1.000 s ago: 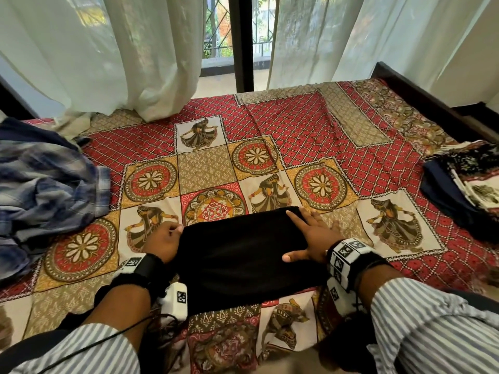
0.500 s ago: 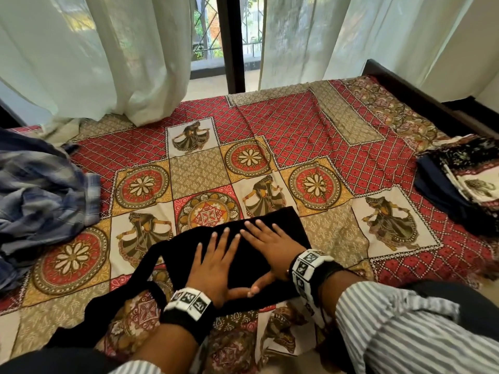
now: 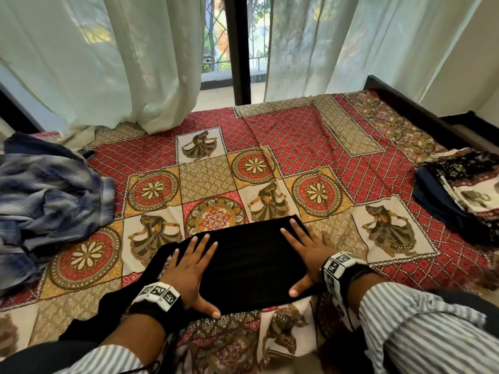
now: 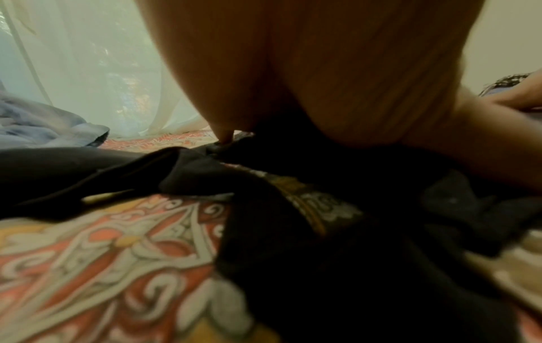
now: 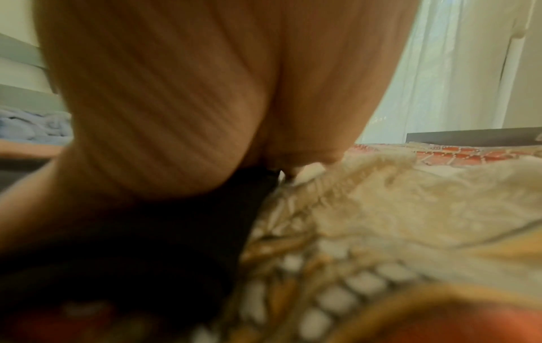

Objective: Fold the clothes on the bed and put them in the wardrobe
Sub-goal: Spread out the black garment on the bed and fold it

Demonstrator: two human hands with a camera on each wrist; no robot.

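1. The black garment (image 3: 251, 263) lies near the front edge of the bed (image 3: 297, 147), folded into a rough rectangle on the patterned bedsheet (image 3: 208, 179). An unfolded part trails off its left side toward the person; the left wrist view shows this trailing fabric rumpled on the sheet.
2. The left hand (image 3: 190, 271) lies flat on the left end of the garment, fingers straight and spread, thumb out along the near edge. It clasps nothing; it presses.
3. The right hand (image 3: 307, 252) lies flat on the right end, fingers straight, thumb on the near right corner. It likewise clasps nothing. Its outer fingers reach past the garment's edge onto the sheet.
4. Probable purpose of this hold: both palms at opposite ends pin the fold and smooth the layers, so that the rectangle keeps its shape before the trailing part is dealt with.
5. A blue checked garment (image 3: 51, 195) lies crumpled at the left of the bed, well apart and not yet folded.
6. A stack of folded clothes (image 3: 464, 195) sits at the right edge, apparently waiting for transfer.
7. Containers: none is in view. The wardrobe is not visible, so its contents cannot be stated.
8. White curtains (image 3: 121, 63) hang behind the bed.
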